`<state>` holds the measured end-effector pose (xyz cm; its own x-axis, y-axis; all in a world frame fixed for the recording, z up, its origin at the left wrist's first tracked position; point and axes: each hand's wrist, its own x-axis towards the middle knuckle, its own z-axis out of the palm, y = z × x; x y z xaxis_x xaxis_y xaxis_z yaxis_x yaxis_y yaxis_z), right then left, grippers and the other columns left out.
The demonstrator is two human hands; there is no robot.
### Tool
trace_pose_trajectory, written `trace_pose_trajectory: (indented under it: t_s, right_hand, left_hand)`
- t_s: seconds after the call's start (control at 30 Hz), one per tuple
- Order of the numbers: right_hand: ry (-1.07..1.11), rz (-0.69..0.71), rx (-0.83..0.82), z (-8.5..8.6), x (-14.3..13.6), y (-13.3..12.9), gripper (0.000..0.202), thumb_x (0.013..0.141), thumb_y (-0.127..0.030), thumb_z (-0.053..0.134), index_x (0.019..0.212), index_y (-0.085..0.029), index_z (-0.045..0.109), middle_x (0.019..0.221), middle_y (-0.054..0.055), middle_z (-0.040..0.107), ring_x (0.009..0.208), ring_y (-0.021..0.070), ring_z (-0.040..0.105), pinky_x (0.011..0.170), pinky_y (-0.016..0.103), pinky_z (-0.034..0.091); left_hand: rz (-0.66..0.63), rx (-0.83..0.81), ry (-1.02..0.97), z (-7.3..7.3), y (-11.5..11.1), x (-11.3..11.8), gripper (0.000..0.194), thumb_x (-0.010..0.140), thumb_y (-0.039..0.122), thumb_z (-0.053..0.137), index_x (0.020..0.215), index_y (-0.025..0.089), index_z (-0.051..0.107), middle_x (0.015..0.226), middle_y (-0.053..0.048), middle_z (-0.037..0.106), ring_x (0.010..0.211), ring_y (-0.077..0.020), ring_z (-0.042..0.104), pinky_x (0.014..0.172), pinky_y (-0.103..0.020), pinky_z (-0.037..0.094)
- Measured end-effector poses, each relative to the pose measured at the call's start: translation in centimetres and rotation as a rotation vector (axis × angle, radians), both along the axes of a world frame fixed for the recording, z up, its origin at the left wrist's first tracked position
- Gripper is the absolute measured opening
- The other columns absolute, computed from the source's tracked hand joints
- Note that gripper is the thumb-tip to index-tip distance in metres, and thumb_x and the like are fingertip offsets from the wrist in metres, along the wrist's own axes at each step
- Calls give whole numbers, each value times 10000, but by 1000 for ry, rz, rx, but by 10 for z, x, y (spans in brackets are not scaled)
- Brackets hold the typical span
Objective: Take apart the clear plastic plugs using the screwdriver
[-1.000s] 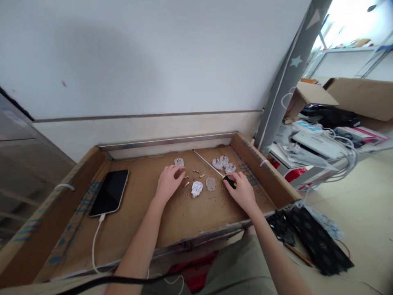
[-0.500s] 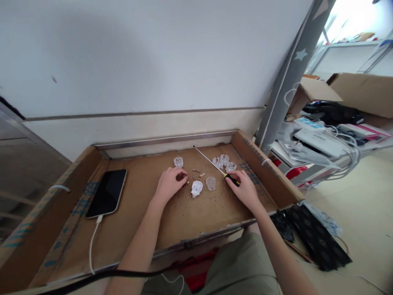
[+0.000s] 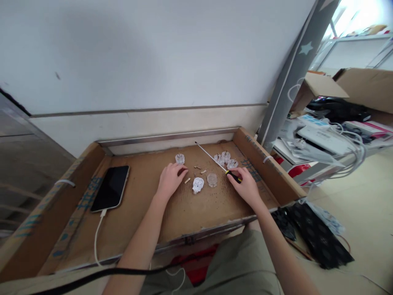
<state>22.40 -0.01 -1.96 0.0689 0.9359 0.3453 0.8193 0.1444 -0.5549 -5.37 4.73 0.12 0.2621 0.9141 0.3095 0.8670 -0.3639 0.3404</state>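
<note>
My right hand (image 3: 246, 187) grips the black and yellow handle of a screwdriver (image 3: 211, 157), whose long shaft points away to the upper left. My left hand (image 3: 172, 180) hovers over the cardboard with thumb and forefinger drawn together; anything between the tips is too small to make out. Just right of it lies a small pale metal piece (image 3: 187, 180). A white plug insert (image 3: 198, 185) rests nearby, beside a clear plug cover (image 3: 212, 180). Other small metal pins (image 3: 197, 167) lie beyond them. One clear plug (image 3: 179, 159) stands behind my left hand, and three clear plugs (image 3: 226, 156) cluster near the screwdriver shaft.
A cardboard-lined tray (image 3: 135, 229) with raised sides forms the work surface. At its left lies a phone (image 3: 111, 188) on a white charging cable (image 3: 96, 241). A black cable (image 3: 135, 271) crosses the front. To the right, a grey post (image 3: 285, 78) stands before a cluttered table.
My left hand has drawn slightly back from the small metal piece, which now shows fully on the cardboard. The right hand keeps its hold on the screwdriver. The camera view has shifted slightly.
</note>
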Motion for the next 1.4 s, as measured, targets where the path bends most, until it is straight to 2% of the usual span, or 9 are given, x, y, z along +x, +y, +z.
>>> trace_pose_trajectory:
  t_s: [0.17, 0.3, 0.4, 0.5, 0.6, 0.77, 0.97, 1.23, 1.4]
  right_hand:
    - [4, -3, -5, 0, 0, 0, 374, 850, -450, 479, 1019, -125, 554, 939, 49, 551, 827, 92, 517, 758, 281, 468]
    - [4, -4, -6, 1, 0, 1, 371, 851, -449, 478, 1013, -123, 553, 929, 48, 548, 826, 93, 515, 757, 281, 465]
    - [1, 1, -6, 2, -1, 1, 365, 852, -444, 477, 1010, -125, 554, 934, 48, 549, 832, 94, 516, 765, 284, 464]
    - [-1, 2, -11, 2, -1, 1, 361, 851, -440, 480, 1011, -125, 555, 941, 49, 552, 841, 96, 519, 774, 289, 466]
    - [5, -2, -14, 2, -1, 1, 363, 853, -439, 478, 1019, -125, 553, 951, 51, 552, 847, 97, 521, 777, 290, 468]
    - [14, -11, -17, 2, -1, 1, 365, 851, -442, 481, 1018, -125, 555, 950, 51, 552, 848, 99, 520, 781, 295, 468]
    - [29, -1, -10, 3, -1, 1, 369, 854, -446, 474, 1020, -127, 556, 963, 53, 554, 852, 97, 522, 788, 295, 467]
    - [28, -8, -12, 4, -1, 1, 374, 852, -453, 474, 1014, -126, 559, 944, 50, 553, 837, 95, 518, 771, 286, 464]
    - [15, -8, -11, 4, -1, 0, 380, 851, -460, 470, 1014, -129, 561, 935, 49, 552, 832, 96, 515, 766, 285, 459]
  left_hand:
    - [-13, 62, -163, 2, -4, 4, 156, 874, 310, 530, 909, 219, 652, 908, -18, 676, 840, -199, 557, 771, -324, 430]
    - [-44, 85, -318, 3, -13, 16, 177, 878, 333, 531, 935, 216, 651, 893, -19, 669, 839, -180, 567, 776, -307, 441]
    - [-188, 37, -335, 4, -22, 34, 182, 885, 336, 525, 956, 221, 648, 908, -17, 667, 858, -171, 571, 778, -297, 442]
    - [-363, -35, -228, 6, -27, 52, 162, 877, 332, 545, 951, 229, 646, 895, -5, 671, 865, -170, 576, 787, -301, 431]
    - [-437, -56, -134, 8, -23, 62, 152, 868, 322, 564, 949, 222, 645, 882, -3, 675, 848, -169, 583, 786, -301, 420]
    - [-424, -28, -117, 3, -15, 63, 142, 872, 320, 560, 936, 223, 641, 891, 6, 682, 847, -166, 582, 795, -301, 405]
    - [-419, -46, -125, 0, -19, 64, 136, 873, 330, 558, 897, 222, 638, 870, 13, 683, 840, -162, 587, 792, -303, 401]
    - [-430, 25, -53, -3, -20, 67, 135, 883, 316, 543, 918, 222, 634, 910, 2, 683, 888, -171, 581, 819, -321, 388]
    - [-413, -20, -71, -4, -20, 67, 133, 875, 322, 550, 919, 230, 635, 897, 5, 684, 865, -174, 589, 800, -322, 400]
